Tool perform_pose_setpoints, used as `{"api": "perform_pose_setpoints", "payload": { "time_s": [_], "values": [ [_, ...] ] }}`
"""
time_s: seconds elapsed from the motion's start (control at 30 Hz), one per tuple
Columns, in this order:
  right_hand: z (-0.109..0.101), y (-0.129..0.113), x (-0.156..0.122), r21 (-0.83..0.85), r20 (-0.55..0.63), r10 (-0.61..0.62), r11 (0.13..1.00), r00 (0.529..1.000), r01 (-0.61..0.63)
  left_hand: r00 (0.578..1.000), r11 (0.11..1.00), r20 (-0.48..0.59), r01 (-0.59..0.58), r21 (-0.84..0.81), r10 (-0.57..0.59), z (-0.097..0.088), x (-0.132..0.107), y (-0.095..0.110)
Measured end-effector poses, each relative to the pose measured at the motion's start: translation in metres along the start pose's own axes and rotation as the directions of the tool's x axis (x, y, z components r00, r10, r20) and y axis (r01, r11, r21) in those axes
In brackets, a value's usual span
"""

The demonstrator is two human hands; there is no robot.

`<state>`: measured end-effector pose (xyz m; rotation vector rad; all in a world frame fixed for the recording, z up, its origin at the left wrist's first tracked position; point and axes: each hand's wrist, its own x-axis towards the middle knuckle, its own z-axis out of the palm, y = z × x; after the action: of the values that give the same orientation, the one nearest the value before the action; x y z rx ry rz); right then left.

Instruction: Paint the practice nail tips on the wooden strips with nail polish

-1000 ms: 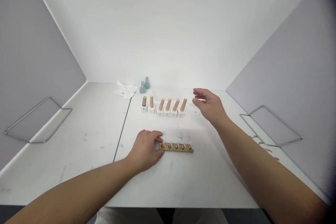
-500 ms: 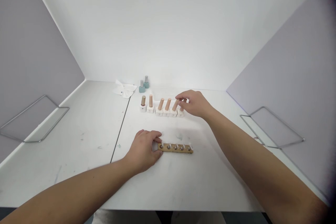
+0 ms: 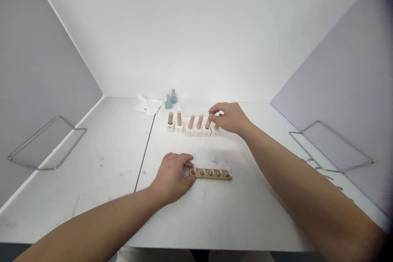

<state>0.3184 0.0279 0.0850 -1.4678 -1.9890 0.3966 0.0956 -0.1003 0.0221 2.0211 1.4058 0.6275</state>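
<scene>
In the head view, the wooden strip (image 3: 211, 174) lies flat on the bench (image 3: 245, 213), its left end between the thumb and fingers of the left hand (image 3: 172, 176); a row of six capped white bottles (image 3: 189, 132) stands beyond the strip, and the right hand (image 3: 229, 118) is at the right end of that row, farther from the body than the strip; the near edge of the bench runs well apart from the strip on the body's side, and the back wall (image 3: 190, 49) rises well beyond it; broad stretches of bench top lie to the strip's left and right, with a wire frame at each side wall; two teal bottles (image 3: 168, 104) and a crumpled tissue (image 3: 150, 106) sit beyond and left of the strip; the left hand is part-curled, thumb on the strip's near side and fingers on its far side; the right hand is pinched, thumb and fingertips about the leaning cap (image 3: 208, 122) of the fifth bottle from the left, its fingers partly hiding the sixth; a dark band shows under that cap, and I cannot tell whether it is loose.
</scene>
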Motion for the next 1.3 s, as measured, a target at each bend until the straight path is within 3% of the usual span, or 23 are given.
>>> {"api": "perform_pose_setpoints", "payload": {
  "time_s": [0.43, 0.83, 1.03, 1.3],
  "values": [
    [-0.011, 0.005, 0.0, 0.091, -0.123, 0.075, 0.994, 0.99, -0.064, 1.0, 1.0, 0.004, 0.017, -0.001, -0.017, -0.001, 0.0, 0.001],
    [-0.011, 0.001, -0.003, 0.143, -0.062, 0.085, 0.987, 0.994, -0.076, 1.0, 1.0, 0.001, 0.004, 0.008, -0.004, 0.0, 0.0, 0.001],
    [-0.018, -0.002, -0.004, 0.101, -0.259, 0.065, 0.994, 0.964, -0.04, 1.0, 1.0, 0.002, 0.015, 0.012, -0.015, -0.001, 0.0, 0.001],
    [-0.025, -0.024, -0.039, 0.239, -0.302, 0.075, 0.971, 0.95, -0.001, 0.999, 0.999, 0.006, 0.036, 0.015, -0.036, -0.001, 0.001, 0.001]
  ]
}}
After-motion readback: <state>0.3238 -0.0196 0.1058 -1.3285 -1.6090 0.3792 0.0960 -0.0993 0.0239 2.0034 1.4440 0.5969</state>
